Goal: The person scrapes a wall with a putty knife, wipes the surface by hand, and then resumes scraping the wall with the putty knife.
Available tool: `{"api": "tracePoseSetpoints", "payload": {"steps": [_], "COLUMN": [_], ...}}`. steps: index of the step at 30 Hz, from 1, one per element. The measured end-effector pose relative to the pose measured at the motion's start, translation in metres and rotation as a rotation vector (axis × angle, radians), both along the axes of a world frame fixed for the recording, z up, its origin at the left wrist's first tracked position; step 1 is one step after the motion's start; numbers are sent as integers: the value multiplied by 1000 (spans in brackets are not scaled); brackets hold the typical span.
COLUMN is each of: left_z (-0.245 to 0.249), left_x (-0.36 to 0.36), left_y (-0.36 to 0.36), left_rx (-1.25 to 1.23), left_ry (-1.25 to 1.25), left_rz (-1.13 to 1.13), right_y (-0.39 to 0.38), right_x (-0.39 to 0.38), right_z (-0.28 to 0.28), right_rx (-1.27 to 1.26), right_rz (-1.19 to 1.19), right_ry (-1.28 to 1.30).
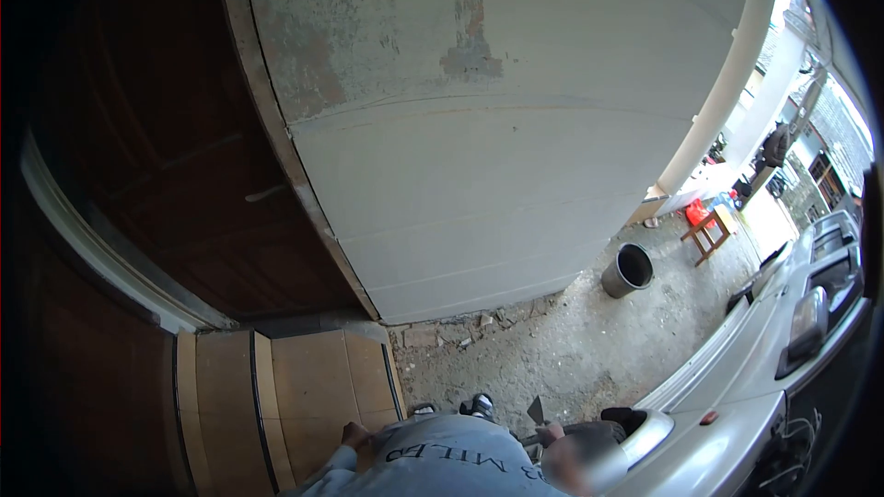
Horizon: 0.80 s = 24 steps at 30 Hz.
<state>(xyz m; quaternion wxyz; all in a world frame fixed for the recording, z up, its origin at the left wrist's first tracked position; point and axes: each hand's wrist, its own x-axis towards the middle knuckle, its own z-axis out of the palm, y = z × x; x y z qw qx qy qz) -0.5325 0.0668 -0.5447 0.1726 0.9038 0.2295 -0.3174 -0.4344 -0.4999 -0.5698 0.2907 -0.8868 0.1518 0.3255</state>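
Observation:
My right hand (551,433), low in the view beside the car, is closed on a scraper (536,410) with a flat, flared grey blade that points up and away from me. A blurred patch covers part of my right arm. On the other side of my grey sweatshirt (451,460), my left hand (354,434) hangs over the tiled steps with its fingers curled in and nothing visible in them. Ahead stands a pale wall (479,175) with patches of bare, peeled surface near its top. Neither hand touches it.
Brown tiled steps (313,373) lead to a dark wooden door (184,156) on the left. A dark bucket (626,272) and a wooden stool (708,236) stand on the concrete. A silver car (727,405) borders the right side. Rubble (485,320) lies along the wall's foot.

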Motion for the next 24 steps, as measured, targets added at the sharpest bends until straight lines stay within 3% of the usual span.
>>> {"api": "tracePoseSetpoints", "payload": {"steps": [1,2,3,5,7,8,9,10,11,12,15,17,19,21,24], "left_z": [28,47,43,30,22,21,19,14,9,6,-1,23,30,53,103], "left_x": [-2,-2,-7,-4,10,25,44,61,80,107,154,189,210,223,224], "left_y": [-1,-1,1,9,18,22,23,20,16,11,-16,-48,-75,-106,-153], "left_rx": [-79,-158,-104,6,5,11,17,24,33,-10,-148,-292,-490,-683,-977], "left_ry": [44,89,88,70,58,49,47,49,48,-30,-124,-137,-237,-313,-389], "left_rz": [83,166,186,213,197,167,187,201,214,157,-18,-85,-109,-141,-130], "right_y": [-14,13,22,32,20,20,33,40,43,16,31,36,23,32,54], "right_x": [-3,5,6,13,4,-3,-9,-11,-14,-20,-15,-11,-10,-3,6], "right_z": [-19,61,88,139,143,158,197,231,272,230,309,360,361,409,449], "right_rx": [-86,5,-33,-19,-31,-41,-12,-23,48,-25,-90,-85,-81,159,409], "right_rz": [343,40,-89,-126,-50,-131,-261,-246,-387,-279,-344,-306,-245,-420,-450], "right_ry": [-187,-74,-92,-70,-330,-315,-337,-374,-187,-431,-468,-424,-557,-470,-562]}}
